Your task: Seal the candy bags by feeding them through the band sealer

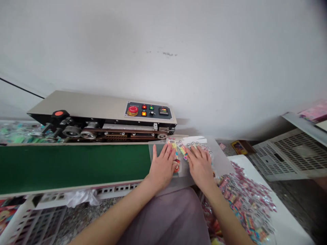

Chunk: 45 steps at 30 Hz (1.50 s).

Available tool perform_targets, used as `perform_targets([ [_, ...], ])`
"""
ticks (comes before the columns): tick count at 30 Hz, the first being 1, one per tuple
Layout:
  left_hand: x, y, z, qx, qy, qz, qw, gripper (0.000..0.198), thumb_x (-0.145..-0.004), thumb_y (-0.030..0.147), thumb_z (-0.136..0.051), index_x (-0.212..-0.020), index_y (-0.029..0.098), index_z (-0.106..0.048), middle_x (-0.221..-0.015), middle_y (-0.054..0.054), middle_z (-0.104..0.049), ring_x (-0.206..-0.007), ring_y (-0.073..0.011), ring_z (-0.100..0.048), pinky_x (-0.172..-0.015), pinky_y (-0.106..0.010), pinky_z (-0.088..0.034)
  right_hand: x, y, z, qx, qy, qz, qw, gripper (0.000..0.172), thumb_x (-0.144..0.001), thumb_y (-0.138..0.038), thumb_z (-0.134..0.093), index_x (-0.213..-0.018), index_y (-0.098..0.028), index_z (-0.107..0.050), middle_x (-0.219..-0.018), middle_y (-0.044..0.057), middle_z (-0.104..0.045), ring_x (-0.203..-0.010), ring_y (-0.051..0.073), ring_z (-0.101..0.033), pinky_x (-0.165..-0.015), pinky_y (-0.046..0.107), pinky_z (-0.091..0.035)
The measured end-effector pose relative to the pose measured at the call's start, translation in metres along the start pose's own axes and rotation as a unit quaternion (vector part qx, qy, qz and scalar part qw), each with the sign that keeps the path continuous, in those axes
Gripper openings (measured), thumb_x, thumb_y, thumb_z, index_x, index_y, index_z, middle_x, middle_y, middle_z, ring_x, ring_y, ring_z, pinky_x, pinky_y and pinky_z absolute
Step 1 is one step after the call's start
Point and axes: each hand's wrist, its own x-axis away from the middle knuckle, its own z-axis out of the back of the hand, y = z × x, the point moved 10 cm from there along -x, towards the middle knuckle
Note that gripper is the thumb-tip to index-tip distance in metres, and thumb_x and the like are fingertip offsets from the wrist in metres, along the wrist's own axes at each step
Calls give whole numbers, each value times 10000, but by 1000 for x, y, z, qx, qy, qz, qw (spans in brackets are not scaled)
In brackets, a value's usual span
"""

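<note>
My left hand [162, 166] lies palm down at the right end of the green conveyor belt [76, 166], fingers stretched out over a small clear packet [176, 165] with a colourful printed card. Just right of it, my right hand [200, 167] rests with its fingers out flat on more small packets. Between the two hands shows another bright packet [182, 150]. All of these lie on a translucent plastic sheet [223, 160]. Whatever is under my palms is hidden.
Behind the belt stands a band sealer [102, 109] with lit buttons and a red stop knob [133, 109]. A heap of shiny packets [245, 200] covers part of a white surface [288, 221] at right. Plastic crates [288, 153] stand beyond, near the wall.
</note>
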Motion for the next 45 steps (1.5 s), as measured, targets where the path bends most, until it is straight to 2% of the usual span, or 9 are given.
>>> perform_targets([
  [11,18,-41,31,-54,-19,86,995,539,-1038,384,-337,-1472,98,-479,-1579,-160,-386,-1490,-354,-298,-1191,-717,-81,-21,-41,5,6,-30,-78,996,391,-988,-344,-481,-1287,-136,-623,-1097,160,-649,-1048,319,-513,-957,475,-349],
  [13,13,-32,35,-50,-19,80,995,534,-1040,376,-329,-1455,85,-500,-1573,-173,-391,-1489,-361,-297,-1196,-710,-80,-19,-31,12,-3,-24,-76,997,389,-1006,-334,-439,-1308,-166,-617,-1095,143,-661,-1034,307,-520,-934,457,-354],
  [17,-8,17,24,9,-11,-16,1000,534,-1054,398,-292,-1501,150,-446,-1599,-143,-354,-1492,-315,-308,-1201,-686,-154,-3,12,19,15,9,-87,996,398,-1020,-272,-367,-1303,-191,-635,-1271,139,-647,-1152,306,-519,-991,470,-348],
  [21,-17,36,0,25,-18,-61,998,567,-1037,496,-323,-1504,197,-440,-1639,-128,-270,-1517,-310,-245,-1169,-719,-190,14,37,-4,52,-19,-99,994,451,-1032,-351,-362,-1414,-212,-557,-1486,120,-525,-1364,353,-407,-1083,566,-309],
  [26,-1,7,-4,-16,1,-42,999,552,-1046,481,-300,-1520,221,-411,-1656,-108,-230,-1528,-287,-215,-1170,-721,-160,12,11,-26,31,-43,-105,993,534,-1033,-434,-356,-1514,-215,-435,-1600,121,-366,-1470,379,-274,-1113,609,-297],
  [32,22,-31,16,-61,-12,14,998,527,-1039,450,-330,-1498,222,-456,-1639,-117,-276,-1506,-319,-274,-1174,-704,-167,-15,-32,-22,-34,-29,-140,989,617,-1014,-497,-392,-1474,-94,-474,-1576,188,-380,-1467,396,-279,-1173,620,-179],
  [35,20,-37,31,-68,-17,47,996,508,-1036,395,-342,-1462,172,-506,-1591,-149,-371,-1488,-344,-310,-1180,-694,-167,-16,-35,-10,-49,-4,-128,991,574,-1029,-473,-351,-1489,-148,-463,-1569,165,-405,-1451,378,-312,-1150,605,-225],
  [41,-17,16,19,0,-44,-29,999,496,-1024,233,-315,-1479,93,-457,-1564,-159,-416,-1479,-303,-339,-1216,-641,-143,-1,1,-3,6,-38,-110,993,418,-1020,-332,-403,-1375,-238,-602,-1537,111,-468,-1425,380,-347,-1104,606,-292],
  [45,-32,40,1,46,-28,-82,995,539,-1065,364,-252,-1553,152,-334,-1595,-129,-373,-1502,-281,-292,-1206,-663,-138,1,29,-7,32,-49,-115,992,417,-1002,-264,-431,-1381,-231,-602,-1519,122,-489,-1382,383,-403,-1079,578,-342],
])
